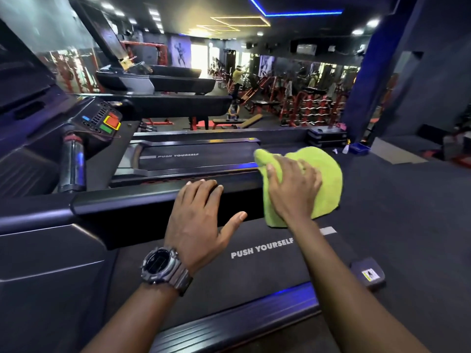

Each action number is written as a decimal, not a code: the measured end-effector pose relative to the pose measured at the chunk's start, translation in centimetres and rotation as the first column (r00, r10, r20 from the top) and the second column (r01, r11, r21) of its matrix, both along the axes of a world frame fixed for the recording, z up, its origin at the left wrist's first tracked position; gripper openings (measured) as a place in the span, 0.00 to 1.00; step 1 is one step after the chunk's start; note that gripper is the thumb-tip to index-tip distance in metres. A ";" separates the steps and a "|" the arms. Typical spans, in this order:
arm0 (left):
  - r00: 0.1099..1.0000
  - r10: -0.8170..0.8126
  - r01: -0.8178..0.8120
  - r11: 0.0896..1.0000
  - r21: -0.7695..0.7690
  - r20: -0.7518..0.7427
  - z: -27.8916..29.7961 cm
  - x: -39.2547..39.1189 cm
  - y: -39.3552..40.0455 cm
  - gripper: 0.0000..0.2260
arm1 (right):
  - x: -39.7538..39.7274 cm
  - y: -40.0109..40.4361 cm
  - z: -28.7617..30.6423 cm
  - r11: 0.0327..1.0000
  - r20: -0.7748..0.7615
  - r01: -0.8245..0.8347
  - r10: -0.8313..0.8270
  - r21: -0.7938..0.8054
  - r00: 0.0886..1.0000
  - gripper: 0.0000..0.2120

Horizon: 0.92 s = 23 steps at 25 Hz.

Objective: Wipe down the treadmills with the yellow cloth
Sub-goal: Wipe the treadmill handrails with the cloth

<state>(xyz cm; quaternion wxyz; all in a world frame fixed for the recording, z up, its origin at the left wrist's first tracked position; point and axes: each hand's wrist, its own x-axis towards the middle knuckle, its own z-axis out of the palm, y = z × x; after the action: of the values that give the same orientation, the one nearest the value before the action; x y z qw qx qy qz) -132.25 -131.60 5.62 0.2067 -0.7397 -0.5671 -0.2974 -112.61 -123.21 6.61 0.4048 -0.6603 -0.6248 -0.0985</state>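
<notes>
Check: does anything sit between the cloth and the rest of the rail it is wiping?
Yes: the left hand rests on the same rail, just left of the cloth that the right hand presses down. Beyond that hand, nothing visible lies on the rail.

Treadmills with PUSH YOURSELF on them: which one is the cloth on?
The nearest treadmill: the right hand presses the yellow cloth on its far side rail. The next treadmill lies untouched.
</notes>
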 end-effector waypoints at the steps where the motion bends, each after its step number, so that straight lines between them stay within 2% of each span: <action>1: 1.000 -0.002 0.002 1.000 0.004 -0.001 -0.1 -0.1 0.0 0.31 | -2.4 -1.1 -0.2 0.997 0.078 -0.079 0.078 0.015 0.994 0.21; 3: 1.000 -0.013 0.013 1.000 0.012 -0.005 -0.1 -0.3 0.0 0.30 | -2.9 -2.2 -1.0 0.951 0.274 -0.308 0.292 0.017 0.916 0.21; 4: 1.000 -0.017 0.017 1.000 0.013 -0.005 0.0 -0.4 0.0 0.30 | -0.9 -1.7 -0.9 0.932 0.319 -0.363 0.342 0.007 0.884 0.21; 5: 1.000 -0.018 0.019 1.000 0.013 -0.005 0.1 -0.5 0.0 0.30 | 1.6 -0.8 -0.6 0.941 0.318 -0.336 0.313 0.020 0.895 0.22; 7: 1.000 -0.018 0.018 1.000 0.008 -0.009 0.1 -0.5 0.0 0.29 | 5.2 0.8 0.2 0.994 0.117 -0.108 0.105 0.014 0.988 0.23; 8: 1.000 -0.019 0.019 1.000 0.005 -0.007 0.1 -0.4 0.0 0.29 | 5.1 1.0 0.1 1.000 0.002 0.003 -0.003 -0.019 1.000 0.23; 9: 1.000 -0.017 0.017 1.000 0.002 -0.007 0.1 -0.5 0.0 0.29 | 3.2 0.9 0.0 0.998 -0.051 0.058 -0.060 -0.037 0.997 0.22; 10: 1.000 -0.017 0.017 1.000 -0.003 -0.011 0.1 -0.5 0.0 0.29 | 0.2 0.2 -0.1 0.999 -0.033 0.045 -0.046 -0.026 0.998 0.22; 12: 0.999 -0.027 0.026 1.000 -0.012 -0.022 0.2 -0.8 -0.1 0.30 | -4.5 -2.2 -0.8 0.985 0.152 -0.170 0.168 -0.002 0.974 0.22; 14: 0.999 -0.020 0.019 1.000 -0.018 -0.029 0.2 -1.3 -0.4 0.30 | -3.1 -2.8 -0.4 0.923 0.292 -0.378 0.383 -0.077 0.876 0.25; 15: 1.000 -0.002 0.002 1.000 -0.020 -0.031 0.2 -1.6 -0.6 0.30 | -0.8 -2.1 0.0 0.919 0.314 -0.387 0.389 -0.071 0.866 0.27; 16: 0.999 0.020 -0.021 1.000 -0.019 -0.030 0.2 -2.0 -0.9 0.30 | 1.8 -1.0 0.1 0.941 0.302 -0.334 0.332 -0.047 0.894 0.28; 18: 0.997 0.074 -0.074 0.997 -0.003 -0.014 0.2 -3.4 -1.5 0.30 | 5.5 1.0 0.1 0.992 0.189 -0.128 0.129 -0.019 0.973 0.29; 20: 0.993 0.119 -0.119 0.993 0.026 0.006 0.0 -4.9 -2.1 0.29 | 4.7 1.1 -0.4 0.999 0.046 0.036 -0.034 -0.033 0.998 0.32; 22: 0.990 0.140 -0.141 0.989 0.053 0.022 -0.2 -6.2 -2.4 0.28 | -0.9 -0.4 -0.6 0.998 0.009 0.053 -0.053 0.015 0.999 0.29; 23: 0.989 0.142 -0.144 0.987 0.067 0.031 -0.4 -6.6 -2.5 0.28 | -4.3 -1.6 -0.6 0.999 0.031 -0.003 0.002 0.047 1.000 0.26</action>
<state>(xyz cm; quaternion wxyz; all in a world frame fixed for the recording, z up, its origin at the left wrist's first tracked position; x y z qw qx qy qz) -138.89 -134.13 5.26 0.2455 -0.6856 -0.6107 -0.3110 -116.88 -124.85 6.00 0.4105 -0.6483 -0.6294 -0.1228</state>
